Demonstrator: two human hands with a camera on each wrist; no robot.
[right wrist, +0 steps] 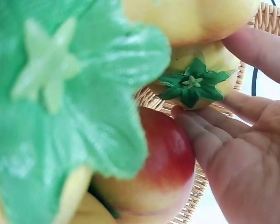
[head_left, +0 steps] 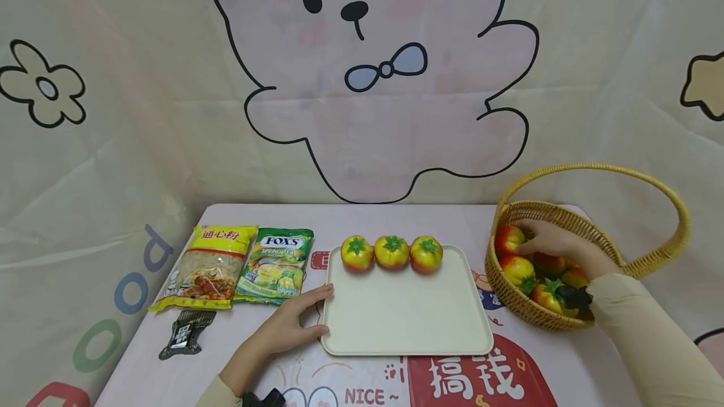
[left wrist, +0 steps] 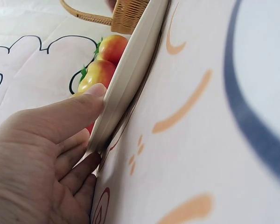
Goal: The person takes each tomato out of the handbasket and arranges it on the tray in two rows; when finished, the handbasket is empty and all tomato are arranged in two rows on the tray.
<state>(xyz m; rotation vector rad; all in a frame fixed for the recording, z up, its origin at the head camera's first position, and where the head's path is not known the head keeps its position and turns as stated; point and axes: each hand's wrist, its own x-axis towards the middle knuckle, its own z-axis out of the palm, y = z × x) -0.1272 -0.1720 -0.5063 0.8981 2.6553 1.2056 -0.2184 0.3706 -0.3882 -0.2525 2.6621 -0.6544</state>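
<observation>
My left hand touches the left edge of a cream tray, thumb and fingers spread along its rim; in the left wrist view the thumb rests against that rim. Three yellow-red toy tomatoes with green leaf tops stand in a row at the tray's far edge. At right, my right hand reaches into a wicker basket. Its thumb and fingers hold a toy tomato at the basket's left side; the right wrist view shows fingertips around a leafy-topped tomato. Several more tomatoes lie there.
A yellow-topped pasta bag and a green candy bag lie left of the tray. Nearer the front is a small black packet. The basket's tall handle arches over the right arm. A printed cloth covers the table.
</observation>
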